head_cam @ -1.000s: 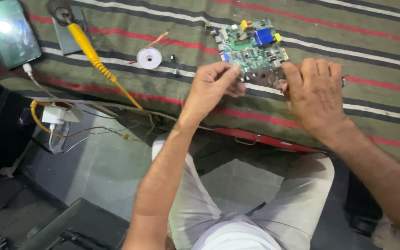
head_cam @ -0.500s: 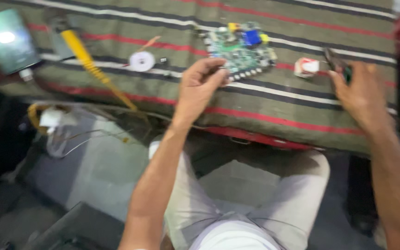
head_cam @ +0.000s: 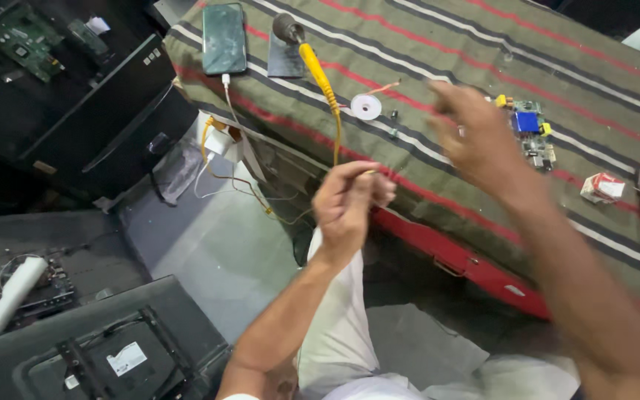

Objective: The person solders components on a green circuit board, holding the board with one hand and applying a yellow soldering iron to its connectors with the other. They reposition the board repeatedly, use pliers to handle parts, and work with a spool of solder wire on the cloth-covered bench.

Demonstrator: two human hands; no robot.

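From the head view, the left hand (head_cam: pixel 350 204) is raised in front of the striped cloth-covered desk (head_cam: pixel 424 44), its fingers pinched shut on the thin yellow cord of the yellow-handled soldering iron (head_cam: pixel 318 70), whose tip end lies near the dark green smartphone (head_cam: pixel 224 37). The right hand (head_cam: pixel 475 137) hovers blurred above the desk with fingers loosely spread, holding nothing that shows. Just beyond it lies the green circuit board with a blue block (head_cam: pixel 531 133), untouched by either hand. A white solder spool (head_cam: pixel 366 107) sits between iron and board. Judging by this, soldering has not begun; the iron is only being gathered.
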